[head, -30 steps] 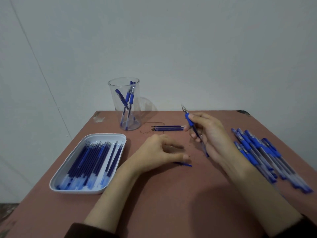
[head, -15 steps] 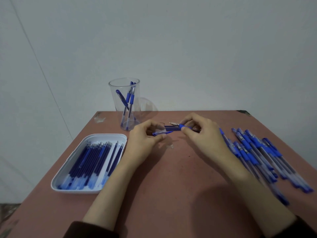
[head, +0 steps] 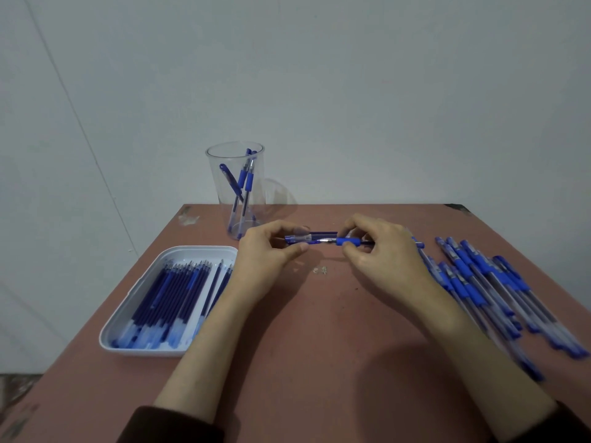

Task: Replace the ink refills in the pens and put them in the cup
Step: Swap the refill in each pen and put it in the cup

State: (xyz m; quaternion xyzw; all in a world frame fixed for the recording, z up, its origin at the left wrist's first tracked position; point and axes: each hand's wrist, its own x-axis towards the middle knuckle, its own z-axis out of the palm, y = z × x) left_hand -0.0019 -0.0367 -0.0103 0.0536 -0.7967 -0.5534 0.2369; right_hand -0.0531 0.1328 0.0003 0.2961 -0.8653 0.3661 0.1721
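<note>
1. The left hand's (head: 268, 254) thumb and forefinger are curled in and pinch a short clear piece (head: 299, 240) with a blue end, apparently a cap. It lies level, its open side toward the right.
2. The right hand's (head: 383, 257) fingers are bent in a narrow pinch around the blue grip of a pen (head: 348, 241). The pen is also level, with its metal tip (head: 326, 240) pointing left, at or just inside the mouth of the clear piece. I cannot tell which.
3. Both hands hover just above the far middle of the table (head: 319, 330), close together, with the pen bridging the gap between them.
4. Just behind the pen, a few dark loose refills (head: 323, 234) lie on the table, partly hidden by the fingers.
5. A small pale scrap (head: 319, 270) lies on the table just on the near side of the hands.
6. Behind and to the left of the left hand stands the clear cup (head: 224, 193), upright, with a few blue pens (head: 246, 183) leaning inside it.
7. To the left of the left forearm sits a white tray (head: 179, 255) filled with a row of blue refills (head: 172, 298).
8. To the right of the right hand, a pile of pens (head: 479, 282) spreads toward the table's right edge.
9. Dark sleeves (head: 172, 423) show at the bottom of the view.
</note>
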